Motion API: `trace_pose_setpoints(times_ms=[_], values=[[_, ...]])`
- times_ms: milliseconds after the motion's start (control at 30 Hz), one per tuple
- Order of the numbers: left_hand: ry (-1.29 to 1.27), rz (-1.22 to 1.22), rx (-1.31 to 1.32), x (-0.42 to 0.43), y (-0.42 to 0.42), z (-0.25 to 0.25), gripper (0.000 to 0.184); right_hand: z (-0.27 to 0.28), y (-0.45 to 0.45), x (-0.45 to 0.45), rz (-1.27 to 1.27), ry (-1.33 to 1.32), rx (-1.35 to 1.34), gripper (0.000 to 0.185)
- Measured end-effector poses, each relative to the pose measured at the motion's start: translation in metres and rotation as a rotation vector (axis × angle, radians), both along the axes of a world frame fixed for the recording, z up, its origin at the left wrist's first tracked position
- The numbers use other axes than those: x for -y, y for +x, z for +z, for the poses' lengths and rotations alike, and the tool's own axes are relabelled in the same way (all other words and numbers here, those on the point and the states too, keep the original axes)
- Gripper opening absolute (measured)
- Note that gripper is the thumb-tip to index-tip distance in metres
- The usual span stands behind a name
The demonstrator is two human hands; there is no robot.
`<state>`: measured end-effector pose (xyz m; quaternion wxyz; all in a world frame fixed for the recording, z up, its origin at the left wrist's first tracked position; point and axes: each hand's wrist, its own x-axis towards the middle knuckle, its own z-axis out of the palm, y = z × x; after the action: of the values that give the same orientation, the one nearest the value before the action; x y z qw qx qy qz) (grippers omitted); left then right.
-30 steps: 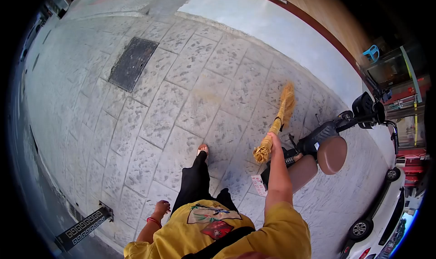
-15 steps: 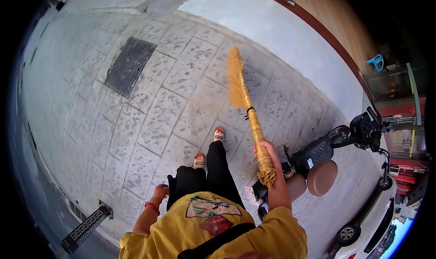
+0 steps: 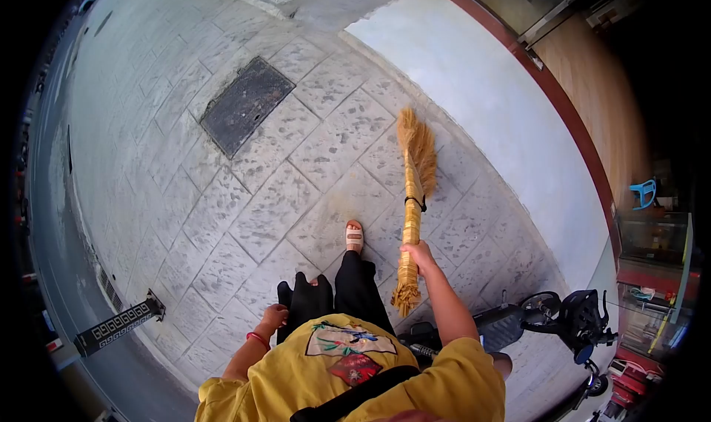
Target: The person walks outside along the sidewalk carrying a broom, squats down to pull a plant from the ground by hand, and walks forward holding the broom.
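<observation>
A straw broom (image 3: 412, 207) with a yellow wrapped handle and a black tie points away from me, its bristles over the grey paving (image 3: 318, 155). My right hand (image 3: 419, 255) is wrapped round the lower part of the handle, and the frayed handle end sticks out below it. Beside my black trousers hangs my left hand (image 3: 275, 317), a red bracelet on its wrist. Its fingers point down and look partly curled, but whether they are closed is too small to tell. One sandalled foot (image 3: 355, 235) shows in front of me.
A dark metal cover (image 3: 248, 106) lies in the paving ahead on the left. To the right stands a parked scooter (image 3: 511, 326). A pale ramp (image 3: 474, 96) runs along a red-brown threshold, with a blue stool (image 3: 643, 193) beyond. A patterned barrier (image 3: 118, 327) is at the lower left.
The view has turned and moved forward; the cover and scooter sit differently in it. The broom swung from right to left, and its bristles now flare right of the handle. My right hand kept its grip.
</observation>
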<state>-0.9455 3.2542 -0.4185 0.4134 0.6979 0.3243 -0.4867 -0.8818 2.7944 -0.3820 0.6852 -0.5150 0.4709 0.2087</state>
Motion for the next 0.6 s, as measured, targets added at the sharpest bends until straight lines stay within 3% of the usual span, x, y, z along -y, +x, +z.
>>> trace_pose_setpoints(times_ms=[100,200,267,467,600], values=[[-0.059,-0.043,0.007,0.048,0.019,0.01,0.021,0.056,0.02,0.045,0.143,0.079,0.024,0.03],[-0.119,0.007,0.069,0.076,0.027,0.01,0.022,0.066,0.069,0.075,0.207,0.149,0.088,0.03],[-0.122,0.092,0.061,0.086,0.031,0.01,0.023,0.061,0.124,0.08,0.332,0.062,0.116,0.032],[-0.044,0.308,0.029,0.096,0.014,0.011,0.025,-0.035,0.298,0.073,0.306,-0.043,0.131,0.044],[-0.017,0.388,0.011,0.102,-0.014,0.01,0.024,-0.056,0.308,-0.003,0.351,-0.098,0.099,0.051]])
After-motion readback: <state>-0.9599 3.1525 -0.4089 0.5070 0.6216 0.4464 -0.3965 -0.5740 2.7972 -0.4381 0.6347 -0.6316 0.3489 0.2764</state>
